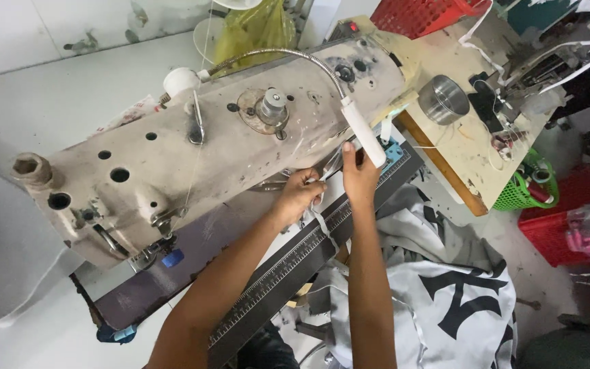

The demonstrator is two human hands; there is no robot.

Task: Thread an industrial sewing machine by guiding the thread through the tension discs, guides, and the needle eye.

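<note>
My left hand [300, 193] pinches a narrow white fabric strip [321, 220] beside the arm of a worn beige sewing machine [192, 143]. My right hand [358, 172] grips the same strip a little further right, just under the white lamp head [363, 133] on its flexible metal neck. The strip trails down across the dark ruler [288, 263] fixed along the table's front edge. Both forearms reach up from the bottom of the view. The needle area is hidden behind the machine arm.
White cloth with large black shapes [445, 301] lies in my lap at the lower right. A round metal tin [443, 100] sits on the table's right end. A red basket [425, 15] stands behind, with a green basket [524, 188] and red crate [568, 219] on the floor.
</note>
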